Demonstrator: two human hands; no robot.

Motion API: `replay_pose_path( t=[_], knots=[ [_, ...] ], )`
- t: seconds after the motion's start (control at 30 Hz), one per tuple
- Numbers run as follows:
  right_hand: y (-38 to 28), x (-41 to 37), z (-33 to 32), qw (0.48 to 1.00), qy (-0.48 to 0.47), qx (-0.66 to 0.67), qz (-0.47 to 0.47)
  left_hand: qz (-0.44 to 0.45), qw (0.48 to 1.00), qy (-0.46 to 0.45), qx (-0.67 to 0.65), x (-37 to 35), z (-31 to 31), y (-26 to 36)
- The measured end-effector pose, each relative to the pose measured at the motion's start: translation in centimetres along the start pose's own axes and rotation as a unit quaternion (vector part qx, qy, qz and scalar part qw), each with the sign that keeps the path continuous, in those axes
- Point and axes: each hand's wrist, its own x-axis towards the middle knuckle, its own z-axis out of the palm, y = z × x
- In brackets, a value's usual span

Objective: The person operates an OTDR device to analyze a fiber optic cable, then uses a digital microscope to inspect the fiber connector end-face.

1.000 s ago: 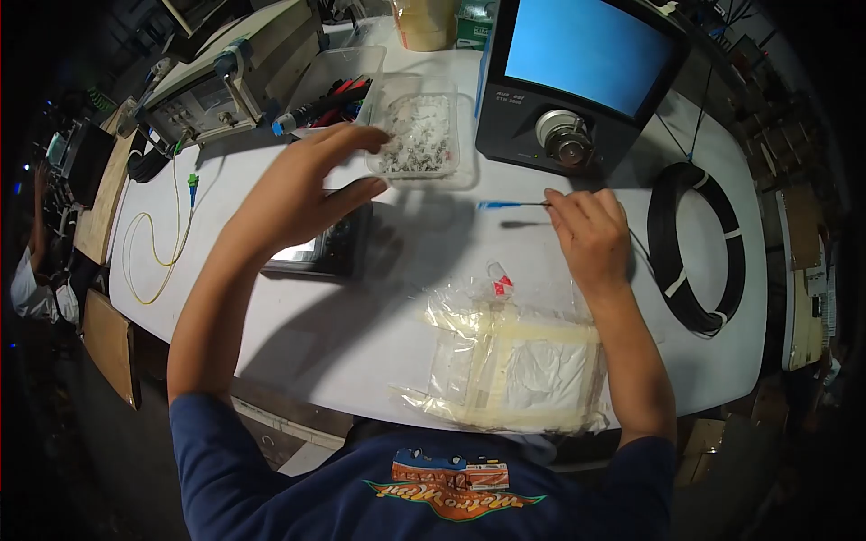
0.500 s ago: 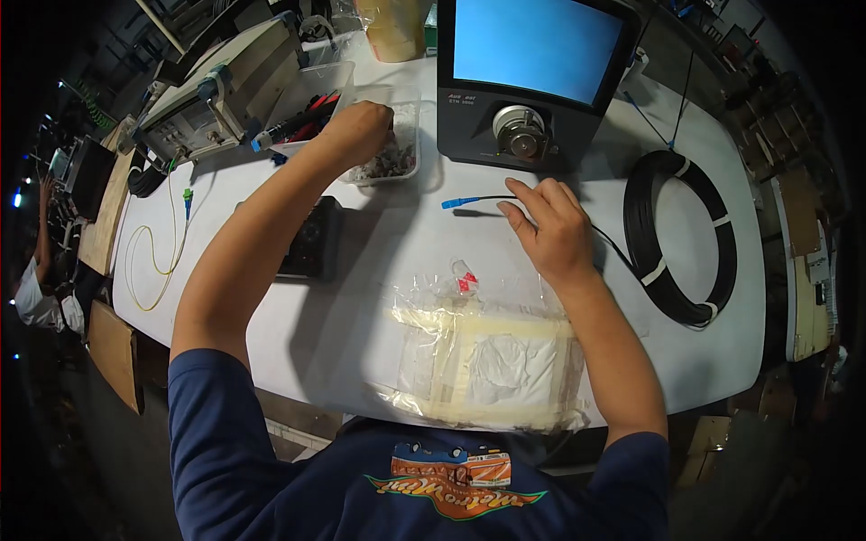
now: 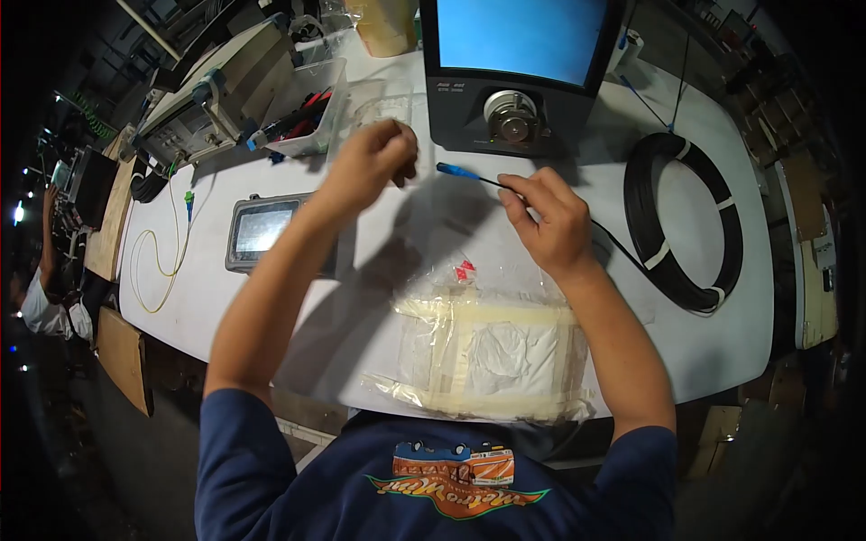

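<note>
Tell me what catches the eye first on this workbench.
The glowing blue screen at the top centre stands out most, with a big coil of black cable on the white table to its right. In front, the right hand pinches a thin blue-tipped cable, the left hand raised beside it.

The white surface (image 3: 704, 352) carries a dark unit with a blue screen (image 3: 514, 63) just beyond the right grip (image 3: 552, 221). A black cable coil (image 3: 727, 225) lies to that grip's right and a taped plastic bag (image 3: 487, 352) nearer the person. A screened meter (image 3: 262, 230) lies left of the left grip (image 3: 365, 167).
</note>
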Motion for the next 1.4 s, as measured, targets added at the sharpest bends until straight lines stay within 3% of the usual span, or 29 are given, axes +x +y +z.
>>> replay_pose_path(
  t=[0.07,0.13,0.17,0.23,0.33,0.4,0.47,0.73,1.4],
  knots=[
    [-0.4,-0.1,0.0,0.999,-0.005,0.014,0.045,-0.054,0.987,-0.001,-0.151,-2.7,2.3,-1.3],
    [-0.5,0.0,-0.1,0.996,-0.01,0.023,0.09,-0.128,0.977,0.053,-0.163,-4.0,4.5,-3.0],
    [-0.4,0.0,-0.2,0.995,-0.014,0.028,0.09,-0.129,0.976,0.052,-0.165,-4.0,4.7,-3.4],
    [-0.6,-0.2,-0.6,0.995,-0.02,0.03,0.094,-0.132,0.943,-0.011,-0.305,-4.1,5.0,-3.4],
    [-0.8,0.0,-0.4,0.995,-0.054,0.023,0.082,-0.097,0.931,0.01,-0.353,-3.7,5.0,-3.2],
    [-0.6,-0.1,0.0,0.995,-0.009,0.086,0.048,-0.101,0.926,-0.019,-0.363,-3.8,4.4,-4.2],
    [-0.9,-0.1,-0.2,0.996,-0.034,0.069,0.044,-0.116,0.907,-0.024,-0.403,-4.0,4.1,-4.2],
    [-1.4,-0.1,-0.2,0.991,-0.106,0.032,0.07,-0.147,0.885,-0.004,-0.441,-4.3,4.0,-3.9],
    [-1.7,0.0,0.3,0.995,-0.09,-0.015,0.04,-0.127,0.904,0.029,-0.406,-4.5,4.5,-3.3]
  ],
)
